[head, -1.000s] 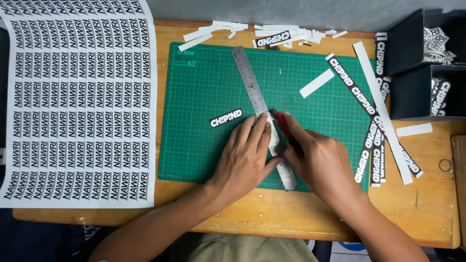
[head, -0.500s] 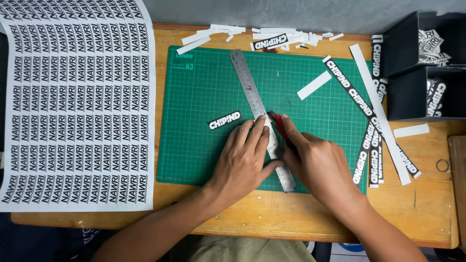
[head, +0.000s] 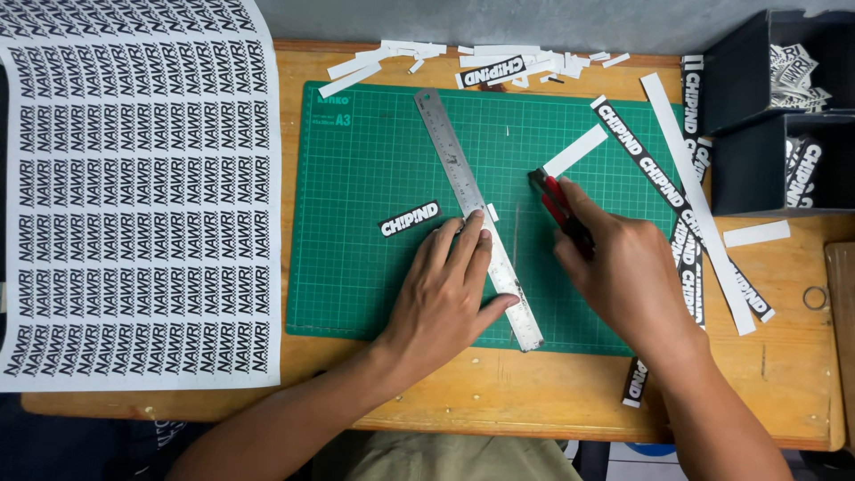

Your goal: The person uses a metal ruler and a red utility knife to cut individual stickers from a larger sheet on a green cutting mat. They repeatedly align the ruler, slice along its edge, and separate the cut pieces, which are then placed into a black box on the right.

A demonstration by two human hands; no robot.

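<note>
A steel ruler (head: 454,165) lies slanted across the green cutting mat (head: 365,267). My left hand (head: 445,298) presses flat on the ruler's lower half. To the right, my right hand (head: 628,272) grips a red and black utility knife (head: 559,209), blade end pointing up and away from the ruler. A small black sticker with white lettering (head: 409,218) rests on the mat just left of the ruler. A thin paper sliver (head: 492,212) sits against the ruler's right edge.
A large sheet of printed stickers (head: 134,196) covers the table's left side. Long sticker strips (head: 663,187) and white offcuts (head: 755,233) lie at the right, with scraps (head: 499,64) along the far edge. Black bins (head: 770,116) hold cut stickers. A small ring (head: 814,297) lies near the right edge.
My right hand has pulled the knife away from the ruler to the right. The left hand stays pressed on the ruler.
</note>
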